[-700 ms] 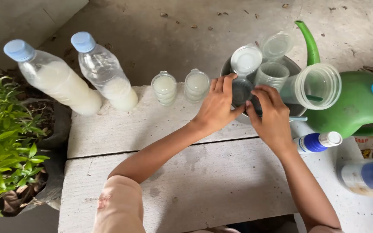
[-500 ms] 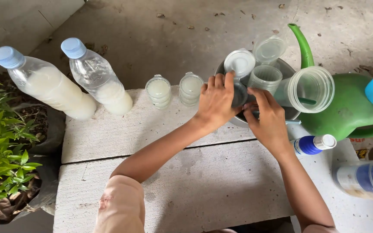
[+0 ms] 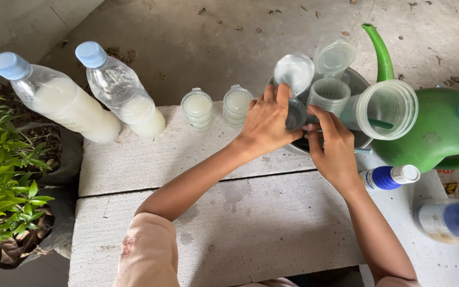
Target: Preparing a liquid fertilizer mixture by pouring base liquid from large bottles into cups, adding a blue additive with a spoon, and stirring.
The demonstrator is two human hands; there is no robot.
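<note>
Two hands work over a metal bowl (image 3: 358, 139) at the far right part of the pale surface (image 3: 219, 223). The left hand (image 3: 268, 123) has its grip closed around a small clear cup (image 3: 295, 114), fingers curled over its side, so the cup is tipped on its side above the bowl's near rim. The right hand (image 3: 333, 150) meets it from the other side; its fingers seem to pinch the cup's edge or lid, though the left hand hides the contact. More empty clear cups (image 3: 329, 94) and loose lids (image 3: 293, 72) are heaped in the bowl, within easy reach. Two filled, lidded cups (image 3: 197, 109) stand upright along the far edge, set apart from the empties. Two plastic bottles (image 3: 118, 90) of milky liquid lean at the far left corner. A green watering can (image 3: 426, 133) sits just beyond the bowl, on the right.
</note>
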